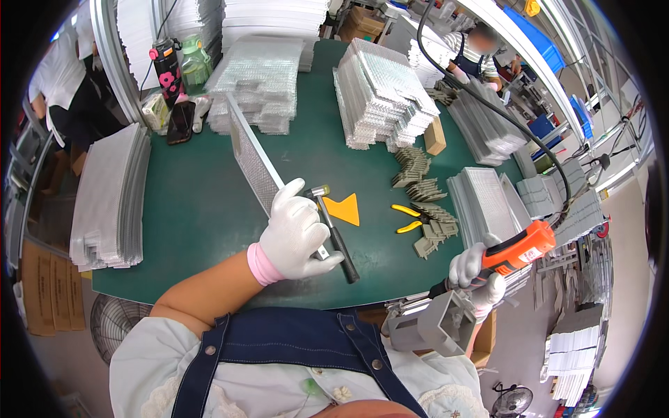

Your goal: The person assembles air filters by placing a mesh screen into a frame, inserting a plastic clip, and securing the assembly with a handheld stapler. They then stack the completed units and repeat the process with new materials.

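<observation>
My left hand [296,233], in a white glove with a pink cuff, grips a thin metal-framed mesh panel [254,164] standing on edge and slanting away to the far left. Just right of that hand lie a small hammer [338,237] with a dark handle and a flat yellow scraper [343,209]. My gloved right hand [468,268] is closed around an orange-and-black power screwdriver [519,249], at the table's right front. A grey open-ended holder [449,324] sits just below this hand. Yellow-handled pliers [408,227] rest beside rows of grey plastic corner pieces [433,226].
Stacks of panels stand at the left [108,195], back [261,83], back right [383,90] and right [481,202]. A phone [180,123] and two bottles [166,66] are at the back left. A black cable [488,104] arcs overhead; a co-worker [477,52] is beyond.
</observation>
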### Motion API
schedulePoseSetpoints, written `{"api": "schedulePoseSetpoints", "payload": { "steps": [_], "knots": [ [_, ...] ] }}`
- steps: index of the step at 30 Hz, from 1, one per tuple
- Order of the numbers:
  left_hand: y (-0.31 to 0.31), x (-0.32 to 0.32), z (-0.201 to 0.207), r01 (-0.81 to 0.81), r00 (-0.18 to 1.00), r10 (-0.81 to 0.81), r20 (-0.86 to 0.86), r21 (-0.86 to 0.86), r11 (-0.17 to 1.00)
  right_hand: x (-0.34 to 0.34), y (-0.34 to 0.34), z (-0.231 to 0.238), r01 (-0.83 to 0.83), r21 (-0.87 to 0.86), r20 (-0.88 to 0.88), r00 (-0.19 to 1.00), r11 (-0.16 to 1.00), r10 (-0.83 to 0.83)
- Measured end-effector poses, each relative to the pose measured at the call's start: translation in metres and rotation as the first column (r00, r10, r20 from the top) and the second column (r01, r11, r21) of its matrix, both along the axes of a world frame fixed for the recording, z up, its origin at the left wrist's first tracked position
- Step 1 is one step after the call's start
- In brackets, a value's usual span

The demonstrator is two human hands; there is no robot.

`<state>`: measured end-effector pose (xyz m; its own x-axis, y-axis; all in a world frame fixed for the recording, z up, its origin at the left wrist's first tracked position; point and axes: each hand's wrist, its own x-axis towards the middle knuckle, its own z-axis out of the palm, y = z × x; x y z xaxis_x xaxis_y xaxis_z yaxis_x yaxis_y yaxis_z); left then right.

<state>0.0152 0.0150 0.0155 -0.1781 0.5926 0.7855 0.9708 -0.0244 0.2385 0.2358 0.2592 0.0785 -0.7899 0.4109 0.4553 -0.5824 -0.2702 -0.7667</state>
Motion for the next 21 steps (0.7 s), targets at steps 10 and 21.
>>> {"api": "schedulePoseSetpoints", "payload": {
  "steps": [10,21],
  "knots": [
    [0.0006,-0.001,-0.0026,-0.001,1.0,0.001,-0.013,-0.005,1.0,-0.0017,-0.0009,0.0013,0.009,-0.012,0.014,1.0,1.0,-0.009],
    [0.0031,-0.0024,-0.0027,0.011,1.0,-0.011,0.001,-0.003,1.0,-0.0037,0.0038,-0.0028,0.016,-0.016,0.006,1.0,1.0,-0.016]
  ]
}}
